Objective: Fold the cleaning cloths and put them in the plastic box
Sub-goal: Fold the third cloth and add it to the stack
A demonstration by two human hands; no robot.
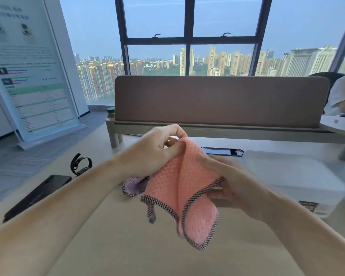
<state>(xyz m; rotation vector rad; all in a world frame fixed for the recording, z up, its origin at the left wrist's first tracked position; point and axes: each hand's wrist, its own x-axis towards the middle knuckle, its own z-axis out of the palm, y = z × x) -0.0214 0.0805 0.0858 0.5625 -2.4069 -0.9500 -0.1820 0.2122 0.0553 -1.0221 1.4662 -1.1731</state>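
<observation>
Pink cloth [187, 186], checked trim: frame centre, held above table [127, 246], creased down middle, lower corner hanging
Left hand [157, 152]: pinching top corner
Right hand [233, 182]: gripping right edge, blurred
Purple cloth [132, 186]: on table, behind pink cloth
Plastic box [287, 172]: right of frame

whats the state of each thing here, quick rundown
pink cloth: off the table, partly folded, held by both hands
left hand: pinches the cloth's top
right hand: grips its right edge
purple cloth: crumpled on the table, not folded
box: lid looks on
left phone: flat, dark
watch: on its side, strap looped
</observation>
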